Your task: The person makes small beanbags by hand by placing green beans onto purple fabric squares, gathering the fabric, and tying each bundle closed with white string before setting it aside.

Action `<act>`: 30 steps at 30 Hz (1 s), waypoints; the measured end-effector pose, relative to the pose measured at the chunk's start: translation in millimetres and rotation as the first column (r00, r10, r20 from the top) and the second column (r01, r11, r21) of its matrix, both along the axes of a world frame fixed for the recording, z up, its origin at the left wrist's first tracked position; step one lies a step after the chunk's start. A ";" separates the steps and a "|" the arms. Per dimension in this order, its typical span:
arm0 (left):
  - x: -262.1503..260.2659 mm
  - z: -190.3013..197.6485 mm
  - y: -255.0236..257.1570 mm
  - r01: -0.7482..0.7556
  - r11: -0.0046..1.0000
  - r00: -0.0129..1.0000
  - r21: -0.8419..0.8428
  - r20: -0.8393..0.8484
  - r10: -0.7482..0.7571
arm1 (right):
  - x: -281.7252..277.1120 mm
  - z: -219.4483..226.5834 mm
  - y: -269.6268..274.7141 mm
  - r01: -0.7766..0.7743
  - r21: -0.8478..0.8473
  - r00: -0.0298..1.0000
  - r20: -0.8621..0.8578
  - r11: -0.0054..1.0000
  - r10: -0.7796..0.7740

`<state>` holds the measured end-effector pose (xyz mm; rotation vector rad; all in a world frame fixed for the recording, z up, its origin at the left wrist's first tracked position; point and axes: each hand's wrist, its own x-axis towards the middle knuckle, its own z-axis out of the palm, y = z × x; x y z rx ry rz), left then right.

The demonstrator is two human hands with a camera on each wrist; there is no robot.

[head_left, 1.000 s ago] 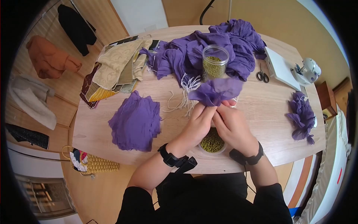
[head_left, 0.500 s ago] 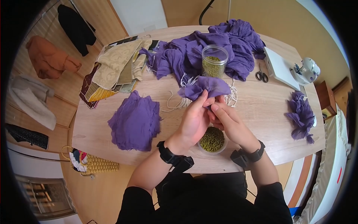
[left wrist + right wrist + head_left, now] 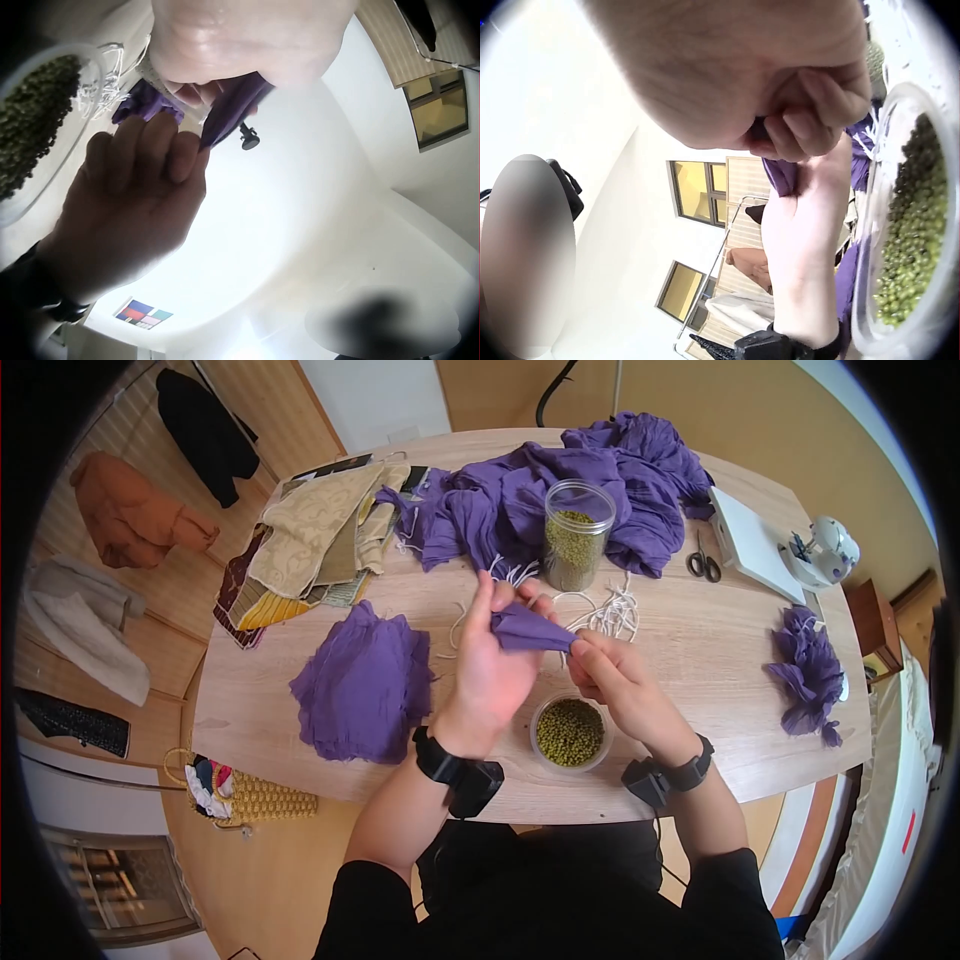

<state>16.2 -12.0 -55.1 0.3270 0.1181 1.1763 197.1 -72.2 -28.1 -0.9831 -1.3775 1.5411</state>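
Note:
A purple cloth piece (image 3: pixel 530 630), drawn to a narrow gathered end, stretches between the two hands above the table. My right hand (image 3: pixel 625 685) pinches that end between thumb and fingers. My left hand (image 3: pixel 490 670) is turned palm up with its thumb raised, and the cloth's wider part lies across its fingers. In the left wrist view the cloth (image 3: pixel 232 109) runs from the left palm to the right fingertips. Just below the hands stands a round clear tub (image 3: pixel 537 748) of green beans (image 3: pixel 570 732). White strings (image 3: pixel 610 618) lie beyond the right hand.
Stacked purple cloth pieces (image 3: pixel 360 685) lie to the left. A clear jar (image 3: pixel 580 550) of green beans stands before a heap of purple fabric (image 3: pixel 490 490). Scissors (image 3: pixel 704 565), a small sewing machine (image 3: pixel 830 550) and a ruffled purple bundle (image 3: pixel 805 670) are on the right; patterned fabrics (image 3: pixel 310 540) at back left.
The left hand has turned palm up and moved slightly left, away from the right hand. The cloth has gone from a spread ruffle above the hands to a narrow length between them.

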 end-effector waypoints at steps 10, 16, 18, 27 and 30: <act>-16.1 7.7 0.2 0.070 0.952 0.819 0.299 -0.561 0.116 | 6.9 8.1 3.3 0.338 0.031 0.930 -0.167 0.941 -0.329; 19.4 12.2 -30.2 0.336 0.855 0.562 0.394 -0.812 0.154 | -3.1 3.6 -0.3 0.291 0.563 0.798 0.303 0.774 -0.521; 27.4 13.0 -36.3 0.206 0.909 0.711 0.363 -0.693 0.115 | -6.5 5.5 -4.3 0.231 0.586 0.773 0.374 0.776 -0.513; 29.8 8.8 -32.9 0.144 0.931 0.806 0.336 -0.585 0.086 | -16.7 8.2 -7.0 0.122 0.655 0.702 0.474 0.746 -0.531; 28.1 15.8 -34.6 0.109 0.957 0.818 0.268 -0.571 0.067 | -18.2 3.1 -6.8 0.112 0.629 0.744 0.460 0.770 -0.484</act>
